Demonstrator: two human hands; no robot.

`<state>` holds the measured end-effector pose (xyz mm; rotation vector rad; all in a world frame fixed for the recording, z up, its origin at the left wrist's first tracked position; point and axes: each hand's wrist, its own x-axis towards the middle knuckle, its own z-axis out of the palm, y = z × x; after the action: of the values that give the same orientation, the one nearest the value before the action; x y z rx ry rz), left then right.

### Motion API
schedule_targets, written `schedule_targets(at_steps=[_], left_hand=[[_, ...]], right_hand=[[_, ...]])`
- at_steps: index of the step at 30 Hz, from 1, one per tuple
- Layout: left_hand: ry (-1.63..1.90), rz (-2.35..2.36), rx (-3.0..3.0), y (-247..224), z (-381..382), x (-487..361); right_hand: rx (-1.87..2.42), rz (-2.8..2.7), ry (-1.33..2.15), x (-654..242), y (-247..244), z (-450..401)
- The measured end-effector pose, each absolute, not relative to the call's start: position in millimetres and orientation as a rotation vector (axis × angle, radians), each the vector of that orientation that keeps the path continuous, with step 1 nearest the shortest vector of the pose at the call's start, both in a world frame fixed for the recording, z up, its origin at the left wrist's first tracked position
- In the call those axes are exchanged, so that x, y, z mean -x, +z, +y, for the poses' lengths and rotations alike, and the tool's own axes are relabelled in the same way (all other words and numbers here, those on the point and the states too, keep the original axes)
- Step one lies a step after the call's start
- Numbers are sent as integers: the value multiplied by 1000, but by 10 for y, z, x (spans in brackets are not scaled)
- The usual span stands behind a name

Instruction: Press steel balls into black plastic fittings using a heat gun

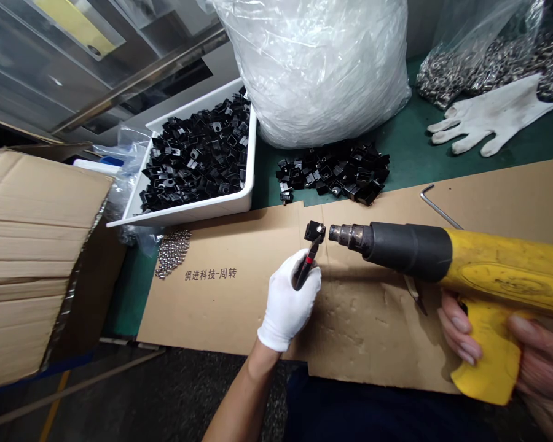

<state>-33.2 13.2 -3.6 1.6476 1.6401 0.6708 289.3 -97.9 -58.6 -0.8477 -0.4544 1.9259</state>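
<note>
Left hand (286,304), gloved, grips pliers (305,267) seemingly on a black plastic part (314,232); right hand (541,362) clutches a yellow heat gun (488,276).

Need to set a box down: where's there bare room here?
Bare cardboard lies between the steel balls and the left hand with its pliers, though printed characters mark it. Green mat shows between the black parts pile and the white glove. Crowded around the white tray and under the heat gun, held in the right hand.
</note>
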Motion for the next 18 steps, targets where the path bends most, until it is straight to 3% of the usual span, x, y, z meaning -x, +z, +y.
schedule_targets(at_steps=[18], left_hand=[[676,1642,-1634,-53,125,345]], right_hand=[[862,-424,1930,-2873,-562,-980]])
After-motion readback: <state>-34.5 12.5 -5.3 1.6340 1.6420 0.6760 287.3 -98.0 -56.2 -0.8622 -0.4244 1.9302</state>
